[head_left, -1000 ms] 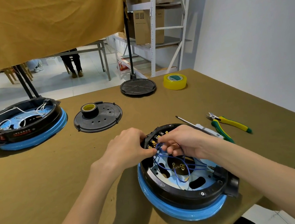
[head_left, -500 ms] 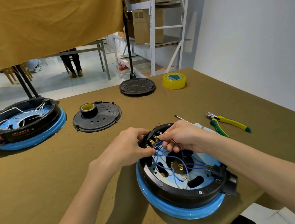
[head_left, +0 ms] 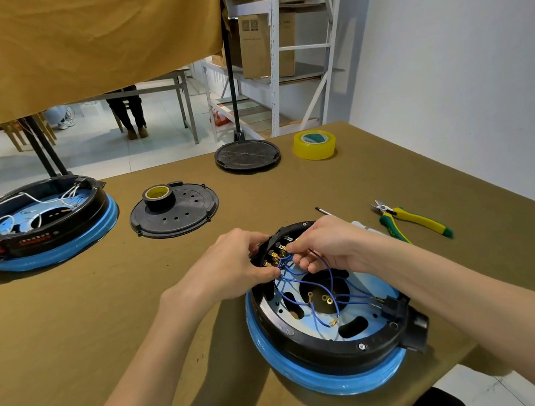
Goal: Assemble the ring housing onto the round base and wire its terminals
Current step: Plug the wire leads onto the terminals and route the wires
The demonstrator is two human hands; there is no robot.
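On the olive-brown cloth-covered table (head_left: 76, 314), near its front right edge, sits the round blue-rimmed base (head_left: 325, 379) with the black plastic ring housing (head_left: 319, 349) seated on top of it. Thin blue wires (head_left: 331, 297) with small brass end lugs loop across the pale blue floor inside the ring, running up to a row of brass terminals (head_left: 275, 257) on the ring's far left inner wall.

The left hand (head_left: 232, 266) is curled round the outside of the ring at that terminal row, its thumb pressing near the brass tabs. The right hand (head_left: 324, 246) reaches over the far rim and pinches a blue wire end at the terminals between thumb and forefinger; its other fingers are curled. Both hands cover part of the terminal row.

There are two such assemblies: a second blue-rimmed base with a black ring and white wires (head_left: 42, 225) lies at the table's left edge. Two flat black round cover plates lie farther back: one holed plate (head_left: 181, 216) carrying a black roll of tape with a yellow core (head_left: 158, 197), and one ribbed plate (head_left: 247, 155) near the far edge. Beside that ribbed plate stands one roll of clear yellow tape (head_left: 314, 144). Toward the right edge lie one pair of green-and-yellow-handled cutters (head_left: 411, 218) and one screwdriver with a thin metal shaft (head_left: 324, 211), its handle mostly hidden behind the right wrist.
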